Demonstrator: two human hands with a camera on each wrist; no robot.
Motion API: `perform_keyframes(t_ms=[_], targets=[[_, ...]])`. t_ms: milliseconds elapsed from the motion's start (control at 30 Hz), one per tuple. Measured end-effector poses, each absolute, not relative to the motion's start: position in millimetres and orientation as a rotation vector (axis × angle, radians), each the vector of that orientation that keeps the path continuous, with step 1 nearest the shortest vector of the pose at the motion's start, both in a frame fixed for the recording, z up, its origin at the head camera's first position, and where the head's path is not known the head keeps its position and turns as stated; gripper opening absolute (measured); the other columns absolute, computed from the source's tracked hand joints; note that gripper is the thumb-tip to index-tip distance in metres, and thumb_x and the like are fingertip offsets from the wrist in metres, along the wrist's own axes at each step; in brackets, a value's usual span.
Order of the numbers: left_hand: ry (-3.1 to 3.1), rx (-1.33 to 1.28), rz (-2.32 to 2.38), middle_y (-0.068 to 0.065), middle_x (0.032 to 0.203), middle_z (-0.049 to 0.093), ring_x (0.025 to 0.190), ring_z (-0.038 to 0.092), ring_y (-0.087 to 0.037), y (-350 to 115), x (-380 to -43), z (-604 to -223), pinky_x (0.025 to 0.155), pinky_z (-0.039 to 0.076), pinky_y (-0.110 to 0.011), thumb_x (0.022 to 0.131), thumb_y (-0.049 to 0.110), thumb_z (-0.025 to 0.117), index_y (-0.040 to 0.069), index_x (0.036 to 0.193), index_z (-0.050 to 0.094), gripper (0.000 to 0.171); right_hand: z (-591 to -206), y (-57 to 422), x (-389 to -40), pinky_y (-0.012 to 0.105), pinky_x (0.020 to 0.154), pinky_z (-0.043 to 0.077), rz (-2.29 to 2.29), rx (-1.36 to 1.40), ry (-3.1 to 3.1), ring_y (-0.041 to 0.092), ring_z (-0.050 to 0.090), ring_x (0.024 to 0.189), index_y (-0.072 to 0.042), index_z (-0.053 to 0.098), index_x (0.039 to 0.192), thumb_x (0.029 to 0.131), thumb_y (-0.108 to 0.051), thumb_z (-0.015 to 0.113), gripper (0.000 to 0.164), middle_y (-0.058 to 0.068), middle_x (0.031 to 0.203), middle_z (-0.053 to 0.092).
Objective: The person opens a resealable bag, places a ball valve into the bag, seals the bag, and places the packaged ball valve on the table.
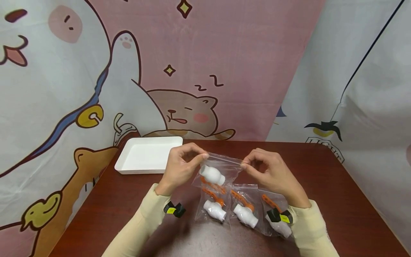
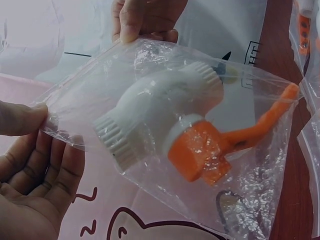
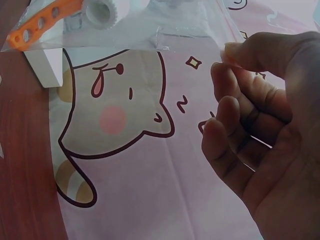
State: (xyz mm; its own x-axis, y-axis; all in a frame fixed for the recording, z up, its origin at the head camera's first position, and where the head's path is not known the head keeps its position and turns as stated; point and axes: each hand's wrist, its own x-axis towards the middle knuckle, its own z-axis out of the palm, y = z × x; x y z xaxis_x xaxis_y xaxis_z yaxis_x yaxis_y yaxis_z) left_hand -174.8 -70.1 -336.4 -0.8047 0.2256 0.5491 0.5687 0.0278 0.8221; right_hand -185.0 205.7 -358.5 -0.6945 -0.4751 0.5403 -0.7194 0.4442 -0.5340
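Note:
Between both hands hangs a clear zip bag, held up by its top corners. Inside it lies a white ball valve with an orange handle. My left hand pinches one corner of the bag between thumb and fingers. At the opposite corner my right hand pinches the plastic with thumb and forefinger; its other fingers curl loosely in the right wrist view. The bag's top edge is stretched nearly straight in the head view. Its lower part overlaps a bagged valve on the table.
Two more bagged valves, a middle one and a right one partly behind the right wrist, lie on the brown table. A shallow white tray stands at the back left. A cartoon-printed cloth hangs behind the table.

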Motion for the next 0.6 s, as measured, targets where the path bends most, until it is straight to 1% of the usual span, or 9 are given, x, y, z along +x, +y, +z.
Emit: perform_keyframes(t_ms=[67,233,367,467,600], targets=[[-2.035,-0.823,-1.839,-0.019,0.083,0.068,0.067,0.059,-0.039,-71,-177,-339,0.060,0.050,-0.022,0.083,-0.002,0.068,-0.008,0.084,0.066,0.007,-359,207,-185,0.019,0.049,0.041,1.111,1.014,-2.399,0.004,0.051,0.066,-0.027,0.063,0.090,0.085,-0.020,0.070,0.011,-0.014,0.083,0.057],[-2.027,-0.818,-1.833,-0.012,0.083,0.069,0.066,0.060,-0.033,-73,-187,-353,0.059,0.049,-0.023,0.083,0.004,0.070,-0.001,0.084,0.069,0.005,-359,209,-184,0.020,0.048,0.041,1.102,1.004,-2.411,0.004,0.051,0.065,-0.028,0.064,0.090,0.085,-0.021,0.070,0.011,-0.014,0.082,0.057],[-2.002,-0.830,-1.849,-0.009,0.083,0.069,0.067,0.061,-0.032,-74,-191,-360,0.059,0.050,-0.024,0.083,0.008,0.071,0.003,0.084,0.069,0.006,-359,209,-183,0.019,0.048,0.040,1.081,0.999,-2.415,0.003,0.050,0.065,-0.028,0.064,0.090,0.084,-0.018,0.071,0.013,-0.014,0.081,0.056],[-1.973,-0.844,-1.868,-0.010,0.083,0.069,0.068,0.062,-0.030,-72,-192,-364,0.060,0.051,-0.026,0.083,0.008,0.070,0.003,0.084,0.069,0.006,-354,207,-179,0.019,0.048,0.040,1.083,0.995,-2.410,0.004,0.049,0.064,-0.025,0.065,0.088,0.083,-0.014,0.072,0.014,-0.011,0.080,0.058],[-1.939,-0.855,-1.905,-0.011,0.083,0.068,0.070,0.062,-0.023,-69,-192,-366,0.063,0.052,-0.026,0.084,0.007,0.069,0.001,0.084,0.069,0.006,-339,202,-169,0.020,0.051,0.043,1.108,0.982,-2.439,0.008,0.052,0.065,-0.017,0.067,0.087,0.082,-0.007,0.071,0.012,-0.005,0.080,0.061]])
